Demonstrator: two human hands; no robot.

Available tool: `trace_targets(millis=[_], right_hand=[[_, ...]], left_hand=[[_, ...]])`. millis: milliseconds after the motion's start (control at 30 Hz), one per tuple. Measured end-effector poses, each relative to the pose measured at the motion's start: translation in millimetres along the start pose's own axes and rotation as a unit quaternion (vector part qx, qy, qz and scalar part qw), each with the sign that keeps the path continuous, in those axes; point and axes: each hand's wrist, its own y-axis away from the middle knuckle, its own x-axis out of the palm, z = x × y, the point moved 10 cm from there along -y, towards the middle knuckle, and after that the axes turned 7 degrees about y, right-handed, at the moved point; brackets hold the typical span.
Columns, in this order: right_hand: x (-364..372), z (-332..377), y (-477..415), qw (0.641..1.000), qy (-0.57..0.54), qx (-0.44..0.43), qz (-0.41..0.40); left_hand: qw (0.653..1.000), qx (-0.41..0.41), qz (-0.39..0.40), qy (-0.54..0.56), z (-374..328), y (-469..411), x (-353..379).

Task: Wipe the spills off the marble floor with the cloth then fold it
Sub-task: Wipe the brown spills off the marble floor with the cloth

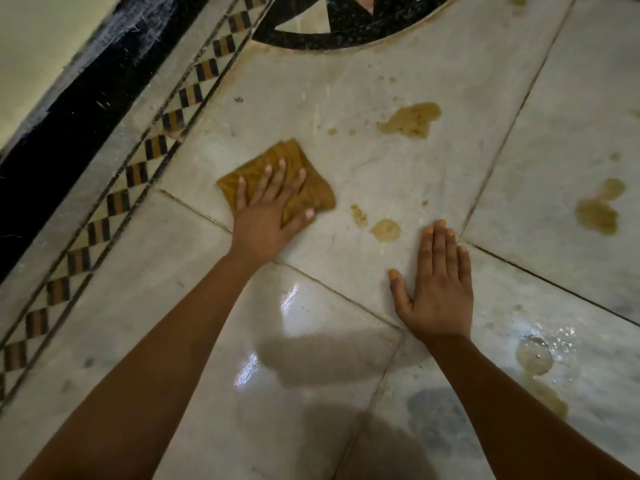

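A folded mustard-yellow cloth (pixel 313 194) lies flat on the pale marble floor (pixel 346 81). My left hand (pixel 266 213) presses on it with straight, spread fingers. My right hand (pixel 436 285) rests flat on the bare floor to the right, palm down, holding nothing. Brown spills mark the marble: a large one (pixel 410 120) beyond the cloth, two small ones (pixel 385 230) between my hands, a double blot (pixel 599 209) at the right, and a wet puddle (pixel 535 356) beside my right forearm.
A checkered black-and-tan inlay border (pixel 138 171) runs diagonally along the left, with a black skirting and wall (pixel 69 109) behind it. A curved black inlay pattern (pixel 332 26) sits at the top. Shiny wet patches (pixel 291 299) lie between my forearms.
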Motion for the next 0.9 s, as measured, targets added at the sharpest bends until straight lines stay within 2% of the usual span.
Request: trace_targets(millis=[67,133,233,300,367,500,567,633,700,800,900], right_hand=[[0.1,0.0,0.1,1.000,-0.002,0.000,0.001],[0.6,-0.7,-0.1,1.000,-0.001,0.001,0.001],[1.0,-0.2,-0.4,1.000,0.000,-0.001,0.003],[1.0,-0.1,-0.1,1.000,-0.003,-0.002,0.000],[1.7,0.0,-0.2,1.000,-0.007,-0.002,-0.001],[-0.1,-1.3,0.6,1.000,-0.006,-0.001,-0.003],[0.2,-0.4,0.4,1.000,-0.010,-0.002,-0.001],[-0.4,-0.6,2.0,1.000,-0.014,-0.010,0.002],[-6.3,-9.9,-7.0,1.000,-0.012,-0.019,-0.011],[-17.6,-51.2,-33.8,0.999,-0.006,0.023,-0.038],[-11.3,-73.9,-49.4,0.999,0.006,0.047,-0.027]], left_hand=[[1.000,0.005,-0.009,-0.005,20.7,33.8,-5.3],[0.998,-0.051,-0.029,0.020,55.3,33.7,-18.9],[0.988,-0.141,-0.054,0.044,79.1,-7.7,-30.8],[0.985,-0.157,-0.055,0.040,66.0,-42.4,-29.3],[0.990,-0.134,-0.035,0.040,35.2,-65.4,-18.9],[1.000,-0.010,-0.002,0.026,-36.8,-41.5,8.5],[0.999,0.043,0.008,0.015,-47.3,-6.7,13.6],[0.998,0.060,0.008,0.004,-34.2,23.4,11.9],[1.000,0.015,-0.007,0.009,-5.7,25.3,3.0],[0.996,-0.086,-0.011,0.019,21.1,-14.8,-7.5],[0.994,-0.108,0.003,0.012,7.2,-66.2,-6.9]])
